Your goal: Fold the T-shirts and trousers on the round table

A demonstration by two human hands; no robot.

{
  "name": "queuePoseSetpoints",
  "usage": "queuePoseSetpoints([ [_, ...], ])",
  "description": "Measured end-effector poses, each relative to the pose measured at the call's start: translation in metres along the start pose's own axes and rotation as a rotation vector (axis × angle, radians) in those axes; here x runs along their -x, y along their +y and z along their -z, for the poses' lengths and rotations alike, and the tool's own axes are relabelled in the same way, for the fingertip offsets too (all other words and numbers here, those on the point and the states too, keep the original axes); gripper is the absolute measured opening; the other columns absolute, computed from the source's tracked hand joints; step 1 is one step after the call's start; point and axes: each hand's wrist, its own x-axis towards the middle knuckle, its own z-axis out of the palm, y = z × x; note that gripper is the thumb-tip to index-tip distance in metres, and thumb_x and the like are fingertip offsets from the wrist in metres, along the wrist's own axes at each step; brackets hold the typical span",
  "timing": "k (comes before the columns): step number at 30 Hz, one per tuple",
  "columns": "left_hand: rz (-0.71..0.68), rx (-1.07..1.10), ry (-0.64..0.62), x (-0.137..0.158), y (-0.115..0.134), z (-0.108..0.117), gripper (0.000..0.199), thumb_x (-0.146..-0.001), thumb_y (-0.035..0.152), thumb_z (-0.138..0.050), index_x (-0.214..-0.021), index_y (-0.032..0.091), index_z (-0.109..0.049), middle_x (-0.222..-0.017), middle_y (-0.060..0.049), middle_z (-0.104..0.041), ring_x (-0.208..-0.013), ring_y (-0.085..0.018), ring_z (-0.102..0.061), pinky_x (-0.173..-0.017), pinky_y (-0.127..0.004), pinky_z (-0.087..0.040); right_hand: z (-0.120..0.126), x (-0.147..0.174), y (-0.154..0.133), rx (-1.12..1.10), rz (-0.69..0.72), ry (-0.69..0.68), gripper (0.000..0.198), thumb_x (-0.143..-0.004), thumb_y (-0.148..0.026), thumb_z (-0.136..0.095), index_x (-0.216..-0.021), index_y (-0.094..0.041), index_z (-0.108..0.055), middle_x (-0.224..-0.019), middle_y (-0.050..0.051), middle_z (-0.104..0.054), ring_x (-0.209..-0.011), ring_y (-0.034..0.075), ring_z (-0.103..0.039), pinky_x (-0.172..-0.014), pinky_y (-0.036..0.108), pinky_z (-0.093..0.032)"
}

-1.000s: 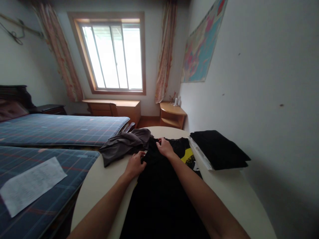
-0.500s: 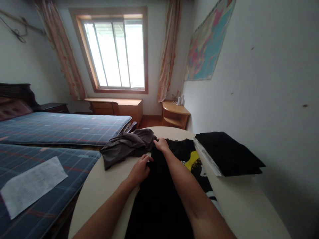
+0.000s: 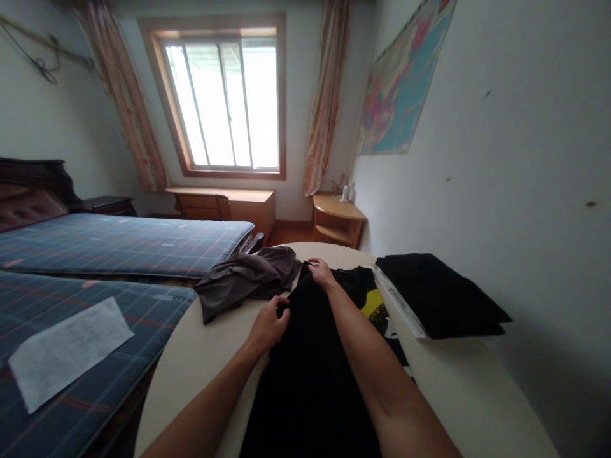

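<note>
A black T-shirt [image 3: 308, 362] with a yellow and white print lies lengthwise on the round table [image 3: 191, 366], its left part folded over toward the print. My left hand [image 3: 270, 324] pinches the left edge of the shirt between thumb and fingers. Farther up, near the collar end, my right hand [image 3: 323, 275] is closed on the folded cloth, its forearm crossing over the shirt. The yellow print shows only to the right of that forearm. A crumpled dark grey garment [image 3: 251, 277] lies just beyond my left hand.
A stack of folded black clothes [image 3: 439, 296], with clear plastic under it, sits at the table's right by the wall. To the left are plaid mattresses [image 3: 157, 245] with a sheet of paper [image 3: 71, 353]. A desk [image 3: 252, 207] stands under the window.
My right hand has moved slightly right and away from me with the cloth. The folded part now covers more of the yellow and white print. My left hand stays near the left edge.
</note>
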Motion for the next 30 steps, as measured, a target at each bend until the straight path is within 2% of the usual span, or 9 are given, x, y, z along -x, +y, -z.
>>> queuePoseSetpoints([
  [3,0.021,0.041,0.033,-0.002,-0.002,-0.001,0.019,-0.093,0.034,-0.052,-0.098,0.021,-0.065,-0.088,-0.004,-0.073,-0.080,-0.019,-0.068,-0.076,-0.028,-0.049,0.002,0.004,-0.003,0.021,0.061,-0.005,0.055,-0.084,-0.010,-0.052,-0.138,-0.017,-0.046,-0.115,0.008,-0.070,-0.093,0.013,-0.068,-0.081,0.024,-0.051],
  [6,0.007,0.050,0.050,-0.003,-0.006,-0.004,0.013,-0.091,0.027,-0.055,-0.097,0.021,-0.065,-0.090,-0.003,-0.073,-0.080,-0.018,-0.069,-0.076,-0.026,-0.049,0.004,0.010,-0.005,0.102,0.092,-0.025,0.064,-0.078,-0.008,-0.056,-0.139,-0.021,-0.045,-0.127,0.008,-0.064,-0.105,0.014,-0.065,-0.089,0.024,-0.049],
  [8,-0.018,0.043,0.061,-0.003,-0.007,-0.005,0.012,-0.088,0.020,-0.058,-0.097,0.021,-0.064,-0.092,-0.002,-0.073,-0.082,-0.017,-0.069,-0.078,-0.026,-0.049,0.004,0.014,-0.006,0.179,0.069,-0.040,0.065,-0.075,-0.010,-0.060,-0.138,-0.020,-0.047,-0.123,0.010,-0.066,-0.107,0.018,-0.065,-0.090,0.026,-0.048],
  [13,-0.026,0.046,0.056,-0.001,-0.004,-0.004,0.020,-0.081,0.012,-0.060,-0.099,0.022,-0.064,-0.096,-0.002,-0.073,-0.090,-0.017,-0.069,-0.081,-0.025,-0.050,0.007,0.021,-0.012,0.370,0.013,-0.045,0.054,-0.082,-0.025,-0.062,-0.134,-0.017,-0.049,-0.108,0.012,-0.070,-0.101,0.024,-0.067,-0.084,0.031,-0.048],
  [19,-0.015,0.079,-0.024,0.000,-0.003,-0.001,0.046,-0.070,-0.001,-0.055,-0.110,0.020,-0.062,-0.101,-0.002,-0.073,-0.081,-0.015,-0.068,-0.075,-0.024,-0.051,0.009,0.041,-0.024,0.536,0.172,0.020,0.029,-0.091,-0.022,-0.052,-0.119,-0.023,-0.060,-0.123,0.013,-0.062,-0.114,0.026,-0.057,-0.097,0.039,-0.040],
  [22,-0.036,0.115,-0.006,-0.002,-0.008,-0.001,0.044,-0.071,-0.001,-0.053,-0.109,0.019,-0.062,-0.103,-0.004,-0.073,-0.084,-0.015,-0.068,-0.077,-0.025,-0.051,0.010,0.056,-0.031,0.575,0.243,0.038,0.025,-0.092,-0.024,-0.050,-0.114,-0.021,-0.063,-0.124,0.013,-0.059,-0.119,0.027,-0.051,-0.100,0.040,-0.037],
  [24,-0.038,0.148,0.014,-0.004,-0.012,0.000,0.039,-0.073,0.000,-0.052,-0.106,0.018,-0.062,-0.103,-0.005,-0.073,-0.087,-0.015,-0.069,-0.078,-0.025,-0.051,0.011,0.067,-0.034,0.600,0.303,-0.003,0.024,-0.093,-0.026,-0.048,-0.111,-0.020,-0.063,-0.122,0.013,-0.059,-0.118,0.027,-0.050,-0.100,0.039,-0.037],
  [27,-0.027,0.155,0.025,-0.006,-0.013,0.003,0.036,-0.074,0.001,-0.052,-0.103,0.017,-0.064,-0.101,-0.005,-0.074,-0.087,-0.015,-0.069,-0.078,-0.024,-0.052,0.012,0.083,-0.033,0.625,0.407,-0.139,0.025,-0.093,-0.028,-0.049,-0.112,-0.021,-0.063,-0.121,0.010,-0.061,-0.113,0.024,-0.053,-0.097,0.036,-0.040],
  [30,0.002,0.102,0.022,-0.006,-0.010,0.006,0.033,-0.074,0.001,-0.052,-0.099,0.016,-0.067,-0.092,-0.004,-0.074,-0.077,-0.014,-0.068,-0.072,-0.023,-0.051,0.012,0.096,-0.026,0.624,0.453,-0.249,0.033,-0.091,-0.034,-0.055,-0.121,-0.023,-0.061,-0.126,0.009,-0.060,-0.114,0.024,-0.054,-0.096,0.036,-0.042],
])
